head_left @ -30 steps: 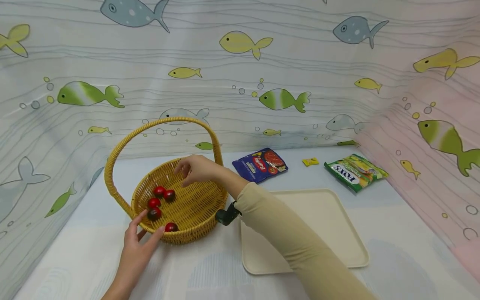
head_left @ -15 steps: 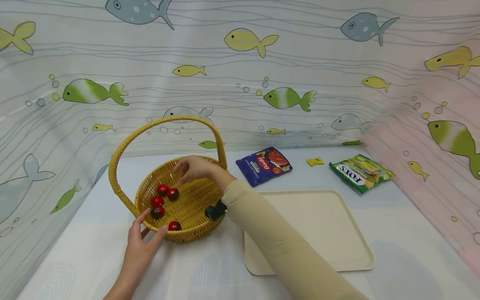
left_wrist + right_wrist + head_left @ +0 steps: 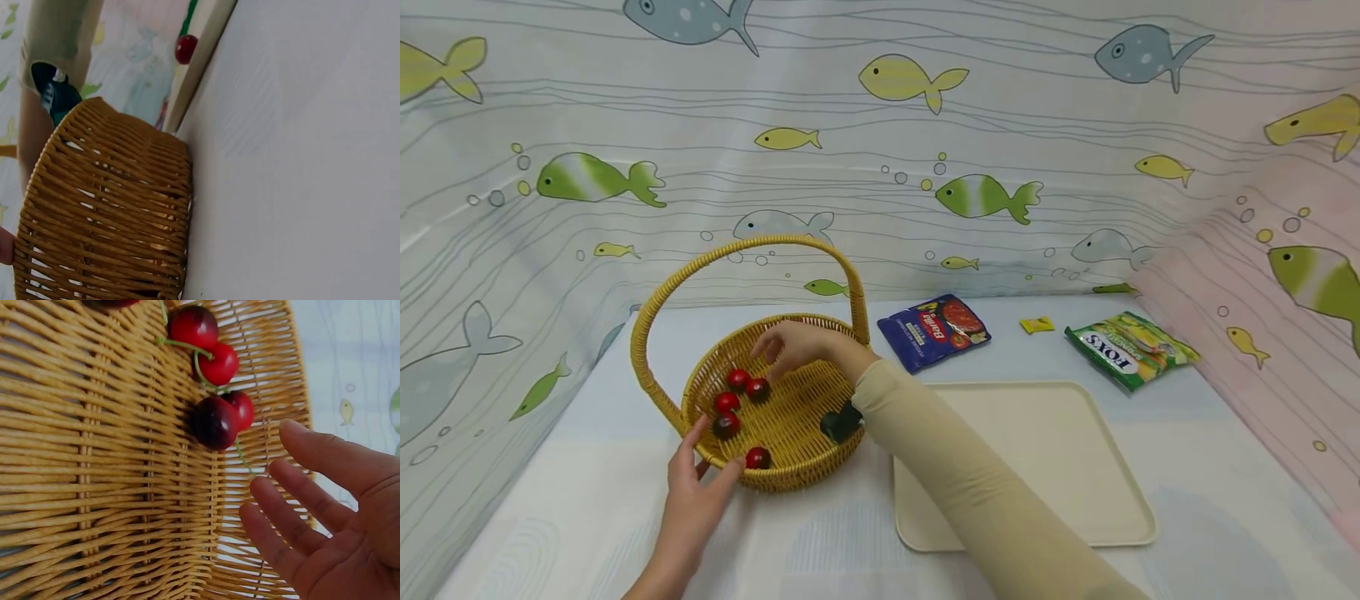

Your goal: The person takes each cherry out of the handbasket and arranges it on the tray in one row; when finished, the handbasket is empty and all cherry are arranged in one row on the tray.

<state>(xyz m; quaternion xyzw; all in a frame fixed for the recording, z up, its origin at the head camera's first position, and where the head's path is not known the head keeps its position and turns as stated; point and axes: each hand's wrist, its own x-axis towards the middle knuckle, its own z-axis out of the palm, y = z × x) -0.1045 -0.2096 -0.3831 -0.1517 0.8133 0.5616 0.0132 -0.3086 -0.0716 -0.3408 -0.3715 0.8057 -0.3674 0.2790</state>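
A yellow wicker basket [image 3: 816,454] with a tall hoop handle holds several dark-red cherries [image 3: 727,402] along its left and front sides. My left hand [image 3: 692,500] holds the basket's front-left rim, index finger and thumb spread along it. In the left wrist view, one fingertip touches the wicker wall [image 3: 106,206]. My right hand [image 3: 797,348] hovers inside the basket with nothing in it. In the right wrist view, its loose fingers [image 3: 275,515] are apart from the nearest cherries [image 3: 215,423], which have green stems.
A cream tray [image 3: 1037,467] lies right of the basket, partly behind my right forearm. A cherry [image 3: 185,49] shows at the tray in the left wrist view. Farther back are a blue Barilla pouch [image 3: 935,332], a small yellow packet [image 3: 1037,324] and a green Fox's bag [image 3: 1131,350].
The whole head view has shifted a little to the right. Relative to the basket, my right hand has moved slightly left, towards the cherries. My left hand stays on the rim.
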